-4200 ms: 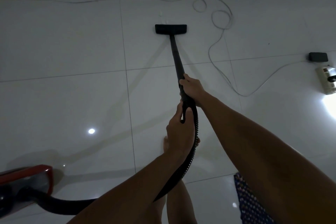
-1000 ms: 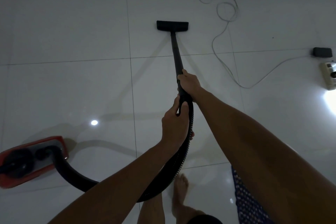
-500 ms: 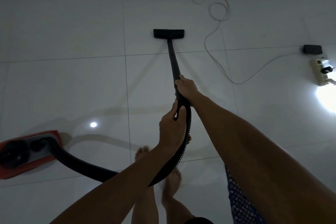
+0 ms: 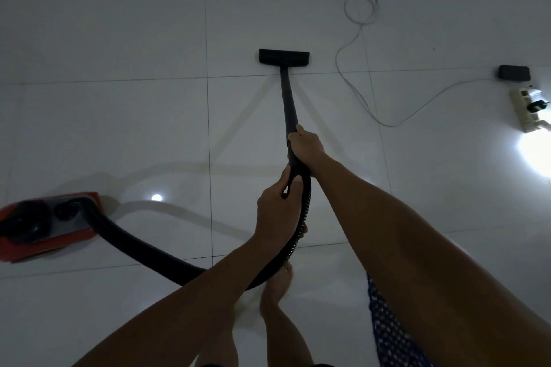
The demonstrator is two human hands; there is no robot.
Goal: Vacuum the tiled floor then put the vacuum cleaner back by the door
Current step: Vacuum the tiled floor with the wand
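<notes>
A black vacuum wand [image 4: 288,101] runs from my hands to its flat floor head [image 4: 283,56], which lies on the white tiled floor [image 4: 119,116] ahead of me. My right hand [image 4: 305,147] grips the wand's upper end. Just below it, my left hand [image 4: 278,211] holds the curved handle where the ribbed black hose [image 4: 149,250] begins. The hose loops down past my bare feet and off to the red vacuum body [image 4: 47,226] on the floor at the left.
A thin white cable [image 4: 354,80] snakes in loops across the tiles to a white power strip [image 4: 526,109] at the right edge, beside a small black box [image 4: 515,73] and a bright glare. The wall base runs along the top.
The floor head has drawn slightly nearer along the tiles, and my feet have shifted. The red vacuum body sits a little closer on the left. Both hands keep their hold.
</notes>
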